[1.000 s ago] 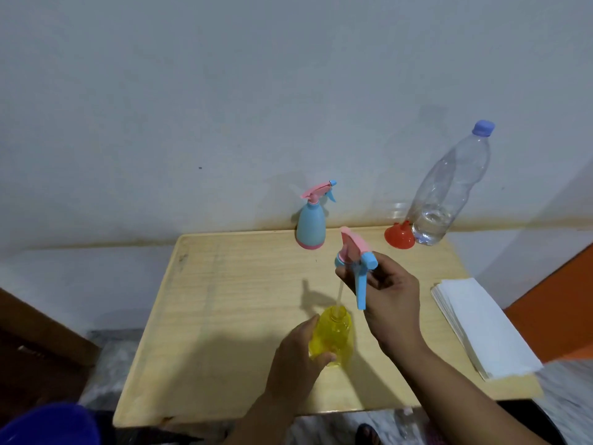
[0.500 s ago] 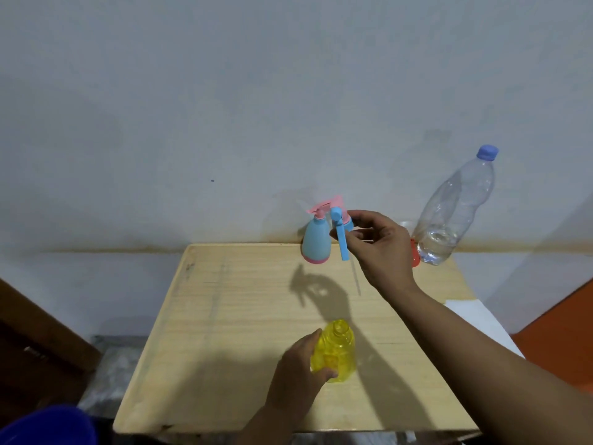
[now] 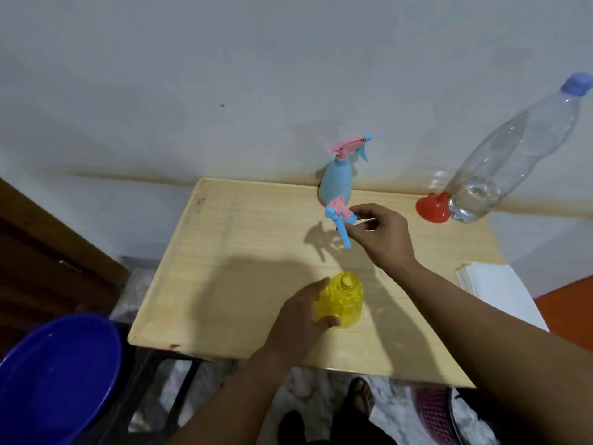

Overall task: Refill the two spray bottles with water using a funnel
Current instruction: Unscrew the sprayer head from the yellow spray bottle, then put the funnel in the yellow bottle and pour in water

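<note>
My right hand (image 3: 382,234) has carried the spray head (image 3: 338,220) down beside the blue bottle (image 3: 335,184), pinching it; set it flat while my left hand (image 3: 300,319) grips the yellow bottle (image 3: 341,301).

Dim, soft indoor light falls from about 5 o'clock, throwing hand shadows toward 10 o'clock across the table (image 3: 224,252). Wide-angle distortion bends the edges; detail is slightly soft throughout.
</note>
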